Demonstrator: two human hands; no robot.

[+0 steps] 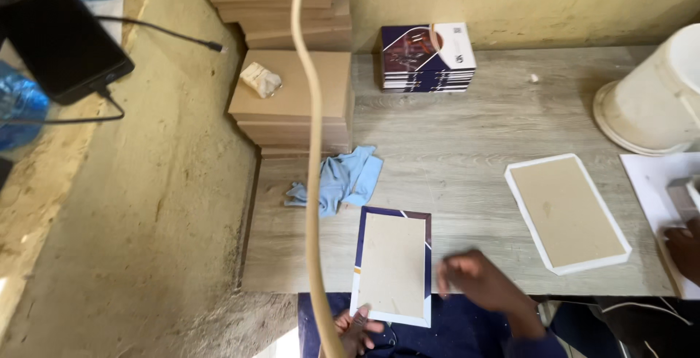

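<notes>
2 hands of ours work at the near edge of the grey wood-grain surface (467, 132). Beside it, at its far left corner, stand stacks of brown boards (292, 88), and a white bucket (656, 95) stands far right. A white-edged panel (567, 212) lies right of centre. Nearer us, the beige panel with the dark blue border (392, 267) overhangs the edge; our left hand (357, 329) pinches its near left corner, while our right hand (481, 281) hovers blurred just beside its right side, fingers loosely spread. A blue cloth (339, 179) lies crumpled behind it.
</notes>
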